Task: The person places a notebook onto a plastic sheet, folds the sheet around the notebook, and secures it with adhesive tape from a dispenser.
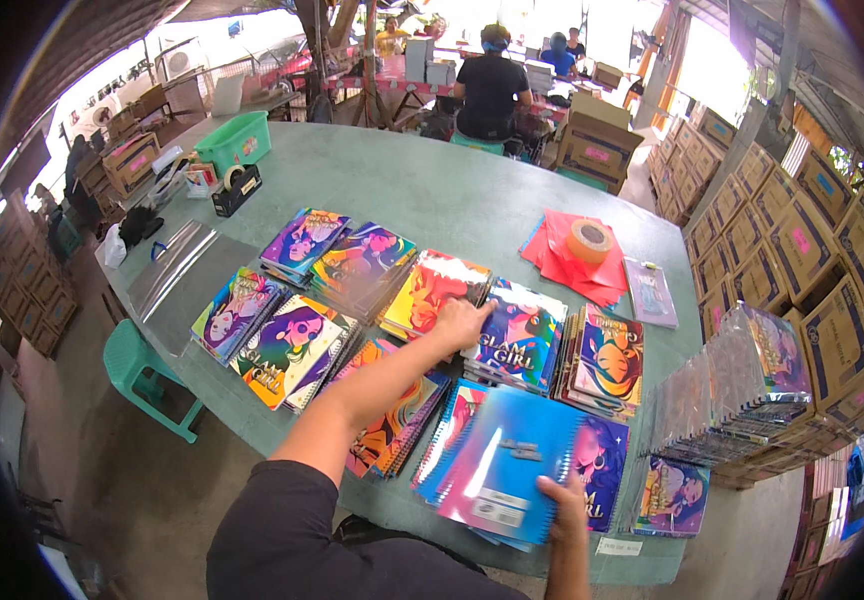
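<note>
My left hand [460, 326] reaches across the table to a stack of spiral notebooks [518, 338] with a colourful illustrated cover. Its bent fingers are closed at the stack's upper left edge; the fingertips are partly hidden. Just left of that hand lies a red and yellow notebook stack [434, 288]. At the near edge, my right hand [566, 505] is closed round the lower right side of several spiral notebooks [497, 450], blue and pink back up. Beneath and right of them shows a purple notebook [600, 470]. An orange notebook stack [397, 410] lies under my left forearm.
More notebook stacks [297, 345] spread left, another [607, 360] right. A tape roll [590, 241] sits on red sheets [562, 275]. Beyond are a green basket [234, 142] and tape dispenser [238, 190]. Clear-wrapped notebooks [732, 380] and cartons [787, 230] stand right; a person [492, 90] sits ahead.
</note>
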Motion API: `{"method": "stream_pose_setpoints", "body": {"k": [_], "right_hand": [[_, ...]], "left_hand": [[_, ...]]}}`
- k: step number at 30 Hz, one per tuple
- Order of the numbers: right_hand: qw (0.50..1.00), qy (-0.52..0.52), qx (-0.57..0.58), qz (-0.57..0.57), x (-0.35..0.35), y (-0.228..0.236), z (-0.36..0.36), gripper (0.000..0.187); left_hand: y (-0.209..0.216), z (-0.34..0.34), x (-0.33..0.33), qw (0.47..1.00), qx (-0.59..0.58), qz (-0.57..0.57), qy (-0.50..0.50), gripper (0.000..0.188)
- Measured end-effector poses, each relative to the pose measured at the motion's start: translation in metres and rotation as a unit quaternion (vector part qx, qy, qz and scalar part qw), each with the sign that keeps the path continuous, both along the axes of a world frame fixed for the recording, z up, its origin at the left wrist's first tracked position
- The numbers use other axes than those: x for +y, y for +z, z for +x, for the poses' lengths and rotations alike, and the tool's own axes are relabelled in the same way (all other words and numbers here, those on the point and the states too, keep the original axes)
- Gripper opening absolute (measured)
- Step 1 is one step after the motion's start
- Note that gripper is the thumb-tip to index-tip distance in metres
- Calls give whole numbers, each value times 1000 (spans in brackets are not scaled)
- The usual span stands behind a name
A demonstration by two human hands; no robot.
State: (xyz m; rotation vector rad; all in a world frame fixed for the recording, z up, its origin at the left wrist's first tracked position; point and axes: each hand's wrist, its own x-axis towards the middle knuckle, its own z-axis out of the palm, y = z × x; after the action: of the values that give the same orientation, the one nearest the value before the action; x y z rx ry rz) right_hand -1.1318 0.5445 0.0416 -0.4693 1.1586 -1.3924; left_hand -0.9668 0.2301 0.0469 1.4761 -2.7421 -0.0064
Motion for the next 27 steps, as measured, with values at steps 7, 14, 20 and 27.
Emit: {"method": "stream_pose_setpoints", "body": {"k": [7,14,20,27], "right_hand": [[988,-153,-26,-1,86,16,-71,67],[987,-132,-77,-55,86,-22,-82,57],[942,-186,-268,-81,87,-2,-86,60],[990,-115,-52,-61,83,-22,-85,63]], "left_hand": [[-23,7,-8,999,30,9,45,34],[5,39,-16,994,77,-51,55,37],[73,-30,146,883,445,145,-41,30],[-14,-42,100,940,205,-271,39,62]]}}
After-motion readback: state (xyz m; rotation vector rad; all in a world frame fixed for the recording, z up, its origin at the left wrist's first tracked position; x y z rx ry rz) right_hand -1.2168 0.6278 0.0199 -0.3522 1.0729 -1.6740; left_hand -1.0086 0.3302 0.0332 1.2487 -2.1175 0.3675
